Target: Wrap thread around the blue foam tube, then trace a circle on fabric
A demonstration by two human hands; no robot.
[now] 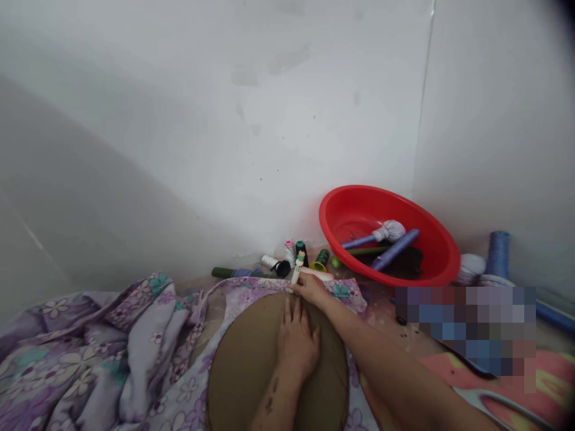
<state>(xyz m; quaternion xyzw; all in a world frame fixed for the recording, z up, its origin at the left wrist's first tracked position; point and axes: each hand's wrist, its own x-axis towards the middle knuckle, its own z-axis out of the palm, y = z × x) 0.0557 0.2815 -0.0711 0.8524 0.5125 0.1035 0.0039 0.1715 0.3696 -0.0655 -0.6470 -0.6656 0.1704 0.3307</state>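
Observation:
A round brown piece of card [242, 365] lies on lilac flowered fabric [188, 389]. My left hand [296, 341] rests flat on its upper part, fingers stretched out and pointing away from me. Just beyond the disc's far edge, my right hand [312, 288] is closed on a pale pen [297, 270] with a small green and pink figure on top. The pen stands nearly upright over the fabric's far edge; its tip is hidden by my fingers.
A tilted red basin [442, 251] holds a cloth-headed stick and purple rods. Several thread spools [290, 251] stand by the white wall [269, 120]. Bunched flowered fabric [90, 359] lies left. At right are a blue roll [498, 254], a blurred-out patch and a white looped handle [471, 396].

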